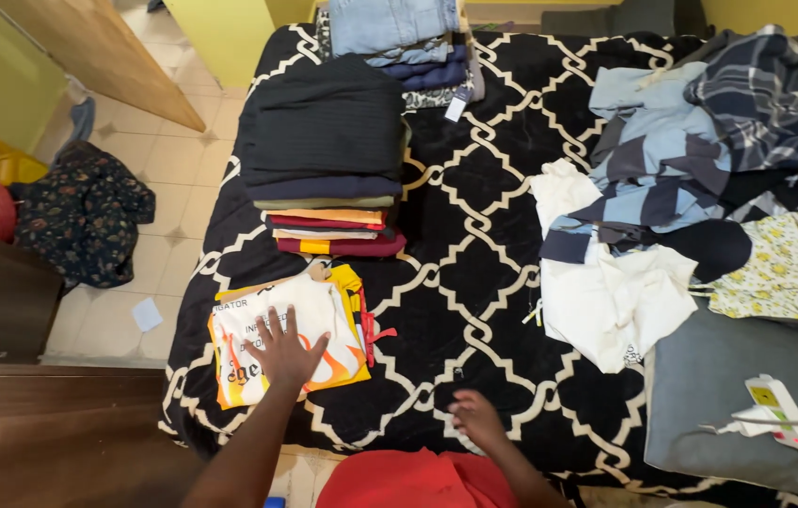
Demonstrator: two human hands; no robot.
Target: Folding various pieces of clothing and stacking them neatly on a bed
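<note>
My left hand (288, 352) lies flat, fingers spread, on a folded white shirt with orange and black print (258, 320) at the bed's near left corner. That shirt rests on a folded yellow garment (350, 282). My right hand (477, 418) hovers loosely curled over the black-and-white patterned blanket (474, 263) near the front edge, holding nothing. Behind the white shirt stands a tall stack of folded clothes (328, 160), dark on top, red and orange lower down.
A heap of unfolded clothes (700, 179) covers the bed's right side, with a white garment (615, 296) nearest. A grey pillow (700, 386) carries a white power strip (775, 409). Folded jeans (399, 28) lie at the back. A floral cloth (84, 212) sits on the tiled floor at left.
</note>
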